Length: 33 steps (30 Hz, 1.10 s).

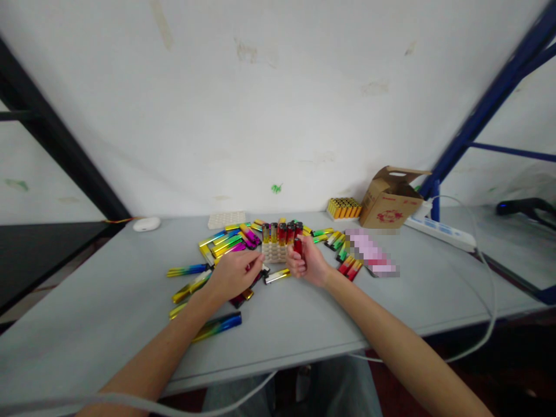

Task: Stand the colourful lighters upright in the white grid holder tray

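At centre frame, the right hand (309, 263) grips a red lighter (297, 247) beside the part-filled pale tray (274, 253), apparently mid-loading; seating it would call for upright alignment, while the left hand's (235, 271) hold I cannot tell.

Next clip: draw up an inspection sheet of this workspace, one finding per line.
Surface: grey table, loose lighters scattered across its middle.
Work items: pale tray, upright lighters in it.
Clutter: open cardboard box, packed yellow lighters, white case, pixelated pink item.
Hands: right hand holds a red lighter; left hand beside the tray, contents unclear.
Cables: white cable droops past the front edge, right side.
Surroundings: stained white wall, blue frame.
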Each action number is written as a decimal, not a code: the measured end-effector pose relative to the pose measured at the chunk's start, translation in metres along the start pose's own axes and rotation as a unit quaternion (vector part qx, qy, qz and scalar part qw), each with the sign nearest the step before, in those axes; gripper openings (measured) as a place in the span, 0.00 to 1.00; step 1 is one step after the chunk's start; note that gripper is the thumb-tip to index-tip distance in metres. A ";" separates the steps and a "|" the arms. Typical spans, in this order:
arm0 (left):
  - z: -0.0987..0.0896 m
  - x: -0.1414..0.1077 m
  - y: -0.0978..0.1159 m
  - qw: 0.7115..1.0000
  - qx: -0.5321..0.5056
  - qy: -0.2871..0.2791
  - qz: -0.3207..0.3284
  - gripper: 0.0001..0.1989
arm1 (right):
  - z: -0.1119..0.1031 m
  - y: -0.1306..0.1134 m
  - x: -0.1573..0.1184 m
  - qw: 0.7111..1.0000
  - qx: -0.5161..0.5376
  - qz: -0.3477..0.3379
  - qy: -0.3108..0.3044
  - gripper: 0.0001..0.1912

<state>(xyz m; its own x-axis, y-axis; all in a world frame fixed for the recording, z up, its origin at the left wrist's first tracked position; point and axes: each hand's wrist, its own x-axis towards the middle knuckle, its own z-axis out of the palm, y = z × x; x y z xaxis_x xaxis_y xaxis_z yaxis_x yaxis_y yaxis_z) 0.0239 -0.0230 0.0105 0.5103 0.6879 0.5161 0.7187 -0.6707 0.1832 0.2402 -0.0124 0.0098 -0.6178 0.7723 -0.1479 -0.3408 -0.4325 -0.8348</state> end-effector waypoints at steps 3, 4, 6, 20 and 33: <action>0.000 0.000 0.000 1.000 -0.001 -0.001 -0.002 0.18 | -0.001 0.000 0.000 1.000 0.002 0.003 -0.003 0.24; 0.000 0.000 0.000 1.000 -0.001 -0.001 -0.001 0.18 | -0.001 0.000 0.001 1.000 0.004 0.003 -0.003 0.24; 0.000 0.001 -0.001 1.000 0.001 -0.002 0.000 0.18 | -0.001 0.000 0.001 1.000 0.007 0.004 -0.002 0.24; 0.000 0.000 0.000 1.000 -0.003 -0.007 -0.011 0.18 | 0.002 -0.004 -0.002 0.993 0.045 -0.096 0.055 0.16; 0.000 0.001 0.001 0.999 -0.007 -0.028 -0.016 0.16 | 0.002 0.001 -0.002 0.992 -0.065 -0.108 0.004 0.16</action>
<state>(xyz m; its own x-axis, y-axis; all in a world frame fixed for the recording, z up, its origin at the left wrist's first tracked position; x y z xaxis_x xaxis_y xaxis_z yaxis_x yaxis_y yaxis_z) 0.0247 -0.0232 0.0109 0.5135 0.7228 0.4625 0.7284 -0.6521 0.2103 0.2401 -0.0152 0.0106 -0.5346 0.8442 0.0386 -0.3706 -0.1931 -0.9085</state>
